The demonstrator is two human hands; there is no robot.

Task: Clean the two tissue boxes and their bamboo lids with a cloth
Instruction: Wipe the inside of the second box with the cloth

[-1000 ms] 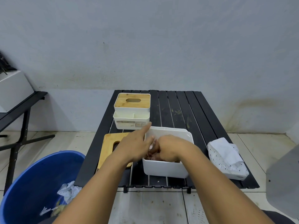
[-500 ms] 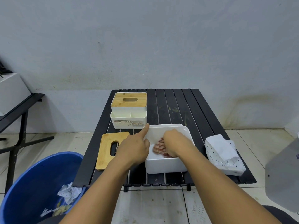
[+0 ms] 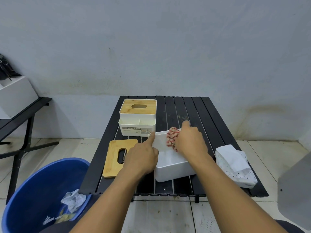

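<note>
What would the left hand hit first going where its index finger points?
On the left hand, the fingertip touches the far-left corner of the open white box; beyond, probably the near right corner of the lidded tissue holder, depth unclear.

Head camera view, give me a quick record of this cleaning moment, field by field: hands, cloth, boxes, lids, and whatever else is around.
left hand: holds the open box by its left wall, index finger along the rim
right hand: grips the cloth at the box's far rim
open box: white, lid off, on the table
loose lid: bamboo, flat, left of the open box
second box: far left, fitted lid on
other: tissue pack at right; blue bin on the floor
</note>
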